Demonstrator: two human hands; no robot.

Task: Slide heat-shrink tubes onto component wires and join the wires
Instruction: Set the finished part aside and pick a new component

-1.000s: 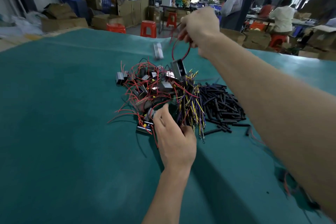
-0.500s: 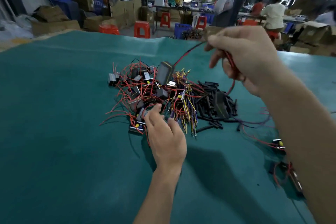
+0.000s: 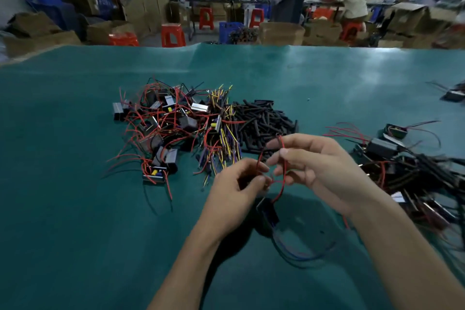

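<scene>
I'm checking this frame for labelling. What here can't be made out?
Head view only:
- Left hand: what its curled fingers pinch, hidden by the fingers.
- Hanging component: markings lost to blur and shadow.
- Red wire tip: too small to tell if a tube is on.
- Right-side pile: blurred, cut by the edge.

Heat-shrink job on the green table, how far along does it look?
Done: a heap of wired components with black sleeved wires lies at right. In hand: left hand and right hand pinch the red wires of a small black component hanging below. Left: the pile of black components with bare red wires and loose black heat-shrink tubes.
</scene>
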